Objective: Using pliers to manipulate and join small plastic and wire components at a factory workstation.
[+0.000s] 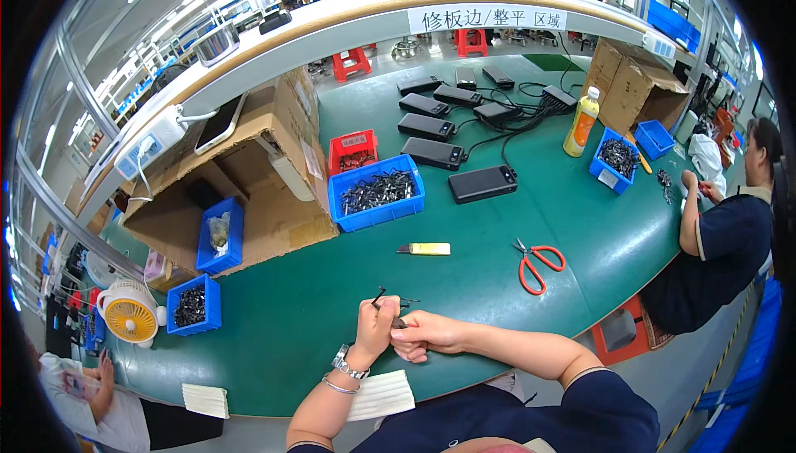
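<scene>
Near the front edge of the green table, my left hand [377, 329] is closed around thin black pieces [381, 294], whose ends stick out above the fingers. My right hand [427, 335] presses up against it, fingers closed. A small dark item [399, 323] shows between the two hands; its kind I cannot make out. Beyond them lies a cutter knife [424, 248] with a yellow handle. Scissors with red handles [541, 268] rest to the right, blades pointing away. A blue bin [377, 219] full of small black parts stands farther off, beside a red bin [353, 153].
Several black power banks [482, 184] with cables lie at the back. Cardboard boxes [286, 179] stand left and right. A yellow fan [132, 319] and a blue bin [194, 305] are at left. A bottle [582, 123] stands right, near a seated co-worker [730, 221].
</scene>
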Demonstrator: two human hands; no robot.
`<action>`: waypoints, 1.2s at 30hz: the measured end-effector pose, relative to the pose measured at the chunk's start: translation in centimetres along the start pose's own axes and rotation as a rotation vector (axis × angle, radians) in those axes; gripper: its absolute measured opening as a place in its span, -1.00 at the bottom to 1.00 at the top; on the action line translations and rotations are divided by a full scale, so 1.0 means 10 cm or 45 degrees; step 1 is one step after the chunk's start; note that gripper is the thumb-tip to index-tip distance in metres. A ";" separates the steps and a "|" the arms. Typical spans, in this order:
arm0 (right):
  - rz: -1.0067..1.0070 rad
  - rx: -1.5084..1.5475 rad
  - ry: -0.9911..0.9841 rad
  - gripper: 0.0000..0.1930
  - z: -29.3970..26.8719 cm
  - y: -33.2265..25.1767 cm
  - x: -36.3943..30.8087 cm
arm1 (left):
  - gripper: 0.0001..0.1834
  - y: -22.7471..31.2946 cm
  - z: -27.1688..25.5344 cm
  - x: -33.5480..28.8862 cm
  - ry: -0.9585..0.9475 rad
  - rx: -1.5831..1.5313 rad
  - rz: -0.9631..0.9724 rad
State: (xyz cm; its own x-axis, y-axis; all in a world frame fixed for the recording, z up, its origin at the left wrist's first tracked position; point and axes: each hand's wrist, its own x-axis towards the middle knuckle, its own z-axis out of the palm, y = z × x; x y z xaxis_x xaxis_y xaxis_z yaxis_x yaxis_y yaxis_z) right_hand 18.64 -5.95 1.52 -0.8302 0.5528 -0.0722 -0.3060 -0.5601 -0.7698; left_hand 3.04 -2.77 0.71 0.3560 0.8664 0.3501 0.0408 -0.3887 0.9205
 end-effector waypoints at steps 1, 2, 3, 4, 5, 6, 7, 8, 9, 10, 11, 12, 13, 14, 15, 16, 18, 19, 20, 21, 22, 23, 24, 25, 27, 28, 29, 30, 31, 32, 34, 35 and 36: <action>0.002 0.000 -0.002 -0.55 0.01 -0.01 0.00 | -0.35 -0.02 -0.01 0.00 -0.028 -0.019 0.021; -0.002 0.002 -0.013 -0.55 0.01 -0.01 0.00 | -0.37 -0.03 -0.02 0.00 -0.056 -0.039 0.042; -0.005 0.004 -0.024 -0.56 0.01 -0.02 -0.01 | -0.37 -0.04 -0.03 -0.01 -0.054 -0.038 0.041; -0.004 0.003 -0.024 -0.56 0.01 -0.01 0.00 | -0.32 -0.03 -0.02 0.00 -0.073 -0.073 0.045; -0.015 -0.016 -0.033 -0.55 0.02 -0.01 0.00 | -0.26 -0.02 -0.02 0.01 -0.091 -0.107 0.050; -0.026 -0.036 -0.042 -0.54 0.02 0.00 0.00 | -0.26 0.00 -0.03 0.02 -0.091 -0.107 0.050; -0.024 -0.036 -0.040 -0.54 0.02 0.01 0.00 | -0.25 0.03 -0.02 0.02 -0.116 -0.088 0.070; -0.062 -0.013 -0.050 -0.54 0.01 0.01 0.00 | -0.24 0.05 -0.01 0.02 -0.142 -0.069 0.090; -0.100 0.010 -0.060 -0.53 0.01 0.01 0.00 | -0.24 0.05 -0.02 0.02 -0.141 -0.071 0.089; -0.099 0.009 -0.058 -0.53 0.01 0.02 0.00 | -0.26 0.04 -0.04 0.03 -0.164 -0.031 0.137; -0.120 0.013 -0.072 -0.53 0.01 0.02 0.01 | -0.29 0.04 -0.05 0.04 -0.186 0.010 0.186; -0.141 0.016 -0.087 -0.53 0.01 0.02 0.01 | -0.29 0.03 -0.05 0.05 -0.186 0.007 0.186; -0.139 0.017 -0.087 -0.53 0.01 0.02 0.00 | -0.30 0.04 -0.05 0.05 -0.175 0.000 0.227; -0.157 0.044 -0.082 -0.53 0.02 0.02 -0.01 | -0.31 0.04 -0.04 0.04 -0.165 -0.006 0.269; -0.175 0.071 -0.076 -0.53 0.03 0.02 -0.02 | -0.31 0.04 -0.04 0.03 -0.163 -0.006 0.267; -0.178 0.071 -0.077 -0.53 0.03 0.03 -0.01 | -0.34 0.04 -0.04 0.03 -0.146 0.026 0.289; -0.161 0.054 -0.078 -0.53 0.03 0.04 0.00 | -0.38 0.05 -0.05 0.04 -0.132 0.059 0.313; -0.163 0.054 -0.078 -0.53 0.03 0.03 -0.01 | -0.42 0.06 -0.05 0.03 -0.136 0.072 0.301; -0.158 0.053 -0.079 -0.53 0.03 0.02 -0.01 | -0.46 0.06 -0.05 0.03 -0.140 0.085 0.289; -0.154 0.052 -0.080 -0.53 0.04 0.01 -0.02 | -0.46 0.07 -0.05 0.03 -0.141 0.085 0.289; -0.155 0.050 -0.080 -0.53 0.03 0.01 -0.01 | -0.48 0.07 -0.05 0.04 -0.127 0.107 0.289; -0.149 0.051 -0.074 -0.53 0.02 0.02 -0.01 | -0.51 0.07 -0.05 0.05 -0.113 0.128 0.288; -0.142 0.051 -0.068 -0.53 0.02 0.02 -0.01 | -0.51 0.07 -0.05 0.05 -0.113 0.127 0.290; -0.141 0.051 -0.066 -0.53 0.02 0.02 -0.01 | -0.52 0.08 -0.05 0.04 -0.103 0.137 0.270; -0.153 0.030 -0.051 -0.52 0.01 0.01 -0.01 | -0.53 0.07 -0.05 0.04 -0.091 0.145 0.250; -0.150 0.030 -0.051 -0.52 0.01 0.01 -0.01 | -0.54 0.06 -0.05 0.05 -0.099 0.150 0.266; -0.156 0.024 -0.047 -0.52 0.01 0.01 -0.01 | -0.55 0.06 -0.05 0.05 -0.108 0.155 0.281; -0.162 0.018 -0.043 -0.52 0.02 0.01 -0.01 | -0.55 0.07 -0.05 0.03 -0.106 0.154 0.280; -0.165 0.017 -0.041 -0.52 0.02 0.00 0.00 | -0.56 0.08 -0.05 0.03 -0.088 0.171 0.254; -0.168 0.011 -0.004 -0.53 0.02 0.00 0.00 | -0.57 0.09 -0.06 0.04 -0.069 0.188 0.228; -0.170 0.004 0.032 -0.53 0.02 0.01 0.00 | -0.58 0.10 -0.06 0.05 -0.069 0.213 0.230; -0.177 0.006 0.034 -0.53 0.01 0.01 0.00 | -0.59 0.10 -0.06 0.05 -0.066 0.237 0.229; -0.184 0.009 0.036 -0.53 0.01 0.01 0.00 | -0.59 0.09 -0.05 0.04 -0.065 0.236 0.230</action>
State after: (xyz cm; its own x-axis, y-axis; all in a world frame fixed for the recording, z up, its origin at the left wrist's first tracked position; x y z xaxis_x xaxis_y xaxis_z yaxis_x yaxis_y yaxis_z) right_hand 18.60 -6.08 1.50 -0.7637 0.6452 0.0209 -0.4245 -0.4775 -0.7693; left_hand 2.74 -2.56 1.75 0.4194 0.7628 0.4922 0.1413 -0.5904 0.7946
